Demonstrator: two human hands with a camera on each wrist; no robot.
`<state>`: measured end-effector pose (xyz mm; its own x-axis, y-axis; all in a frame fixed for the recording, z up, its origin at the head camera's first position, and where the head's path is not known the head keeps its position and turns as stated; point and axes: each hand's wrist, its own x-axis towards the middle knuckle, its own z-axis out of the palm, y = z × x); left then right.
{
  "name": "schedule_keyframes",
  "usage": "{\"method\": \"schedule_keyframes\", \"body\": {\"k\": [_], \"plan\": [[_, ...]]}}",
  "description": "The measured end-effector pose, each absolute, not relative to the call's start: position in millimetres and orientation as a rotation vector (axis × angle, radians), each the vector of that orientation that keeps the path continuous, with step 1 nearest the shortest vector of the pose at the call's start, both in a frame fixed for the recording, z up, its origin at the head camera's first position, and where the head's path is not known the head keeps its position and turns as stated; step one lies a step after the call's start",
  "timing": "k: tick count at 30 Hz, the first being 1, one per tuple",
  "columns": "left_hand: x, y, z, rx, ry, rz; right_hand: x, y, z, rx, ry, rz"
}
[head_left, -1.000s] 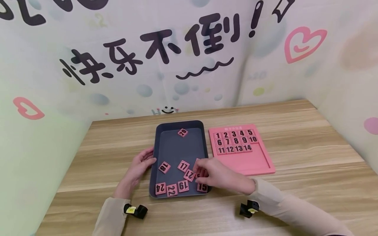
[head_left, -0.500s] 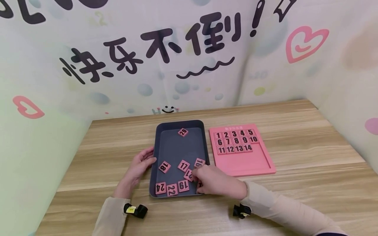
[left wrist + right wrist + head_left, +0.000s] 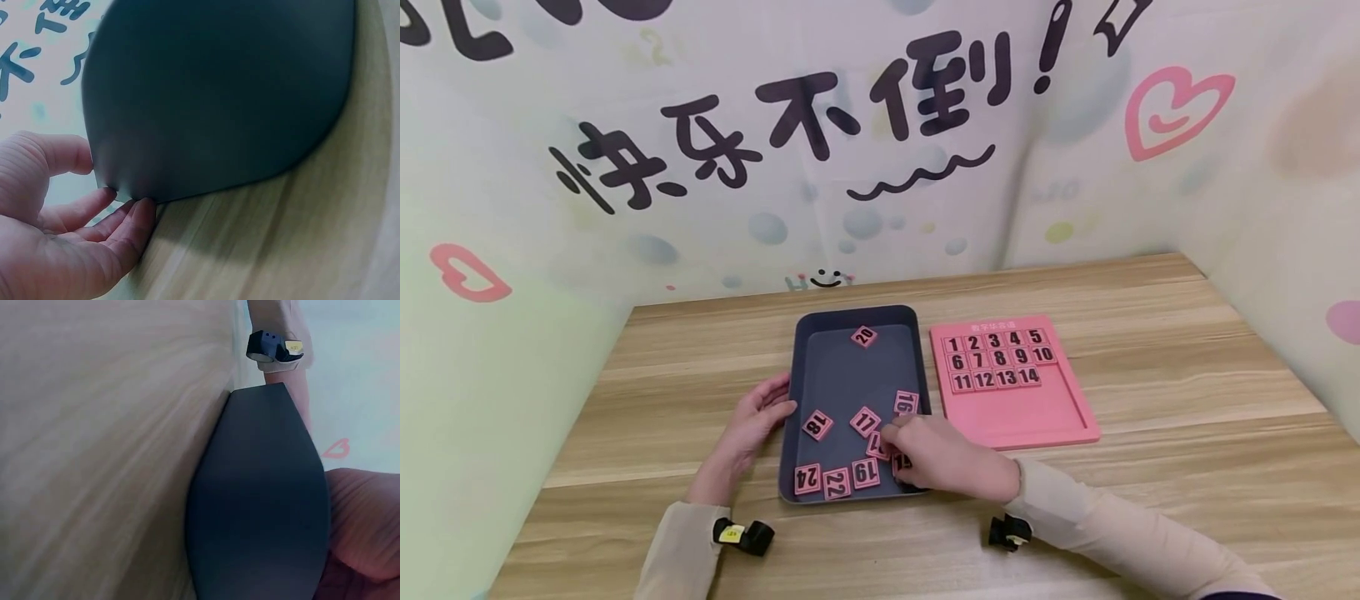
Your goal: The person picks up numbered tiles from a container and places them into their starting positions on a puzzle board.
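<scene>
My left hand (image 3: 754, 425) holds the left side of a dark blue-grey tray (image 3: 850, 367); in the left wrist view its fingertips meet the outer wall (image 3: 219, 94) at the edges. Inside the tray, my right hand (image 3: 951, 458) pinches the pink number tile 15 (image 3: 901, 463) near the lower right corner, partly covering it. Tile 21 (image 3: 876, 446) lies right at the fingertips, partly hidden, with tile 16 (image 3: 906, 402) and tile 17 (image 3: 865, 421) just above. In the right wrist view the tray wall (image 3: 259, 494) hides the fingertips.
Tiles 18 (image 3: 817, 425), 24 (image 3: 807, 478), 22 (image 3: 837, 483), 19 (image 3: 866, 472) and 20 (image 3: 864, 336) lie loose in the tray. Right of it, a pink board (image 3: 1015, 417) carries tiles 1 to 14 in rows. The wooden table (image 3: 1172, 375) meets a printed backdrop (image 3: 820, 208).
My right hand has moved down from beside tile 16 to tile 15, uncovering 16. Tile 15 has shifted slightly up and left. My left hand stays at the tray.
</scene>
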<state>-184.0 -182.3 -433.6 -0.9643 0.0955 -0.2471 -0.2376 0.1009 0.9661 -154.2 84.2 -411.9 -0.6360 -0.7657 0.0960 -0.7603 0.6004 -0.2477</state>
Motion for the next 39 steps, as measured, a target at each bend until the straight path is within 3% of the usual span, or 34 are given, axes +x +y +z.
{"method": "schedule_keyframes", "body": {"k": [11,18,27,34,39], "plan": [[-184,-182,-434,-0.141,2.135,1.946,-156,88,-413,-1.33,2.757,-0.446],[-185,-182,-435,-0.138,2.143,1.94,-163,104,-394,-1.38,2.652,-0.713],[-184,-182,-434,-0.141,2.147,1.947,-178,165,-380,-1.31,2.641,-1.009],[-186,-181,-435,-0.142,2.142,1.948,-189,222,-388,-1.347,2.736,-1.152],[-187,-182,-436,-0.146,2.142,1.933,-196,256,-398,-1.209,2.843,-1.106]]}}
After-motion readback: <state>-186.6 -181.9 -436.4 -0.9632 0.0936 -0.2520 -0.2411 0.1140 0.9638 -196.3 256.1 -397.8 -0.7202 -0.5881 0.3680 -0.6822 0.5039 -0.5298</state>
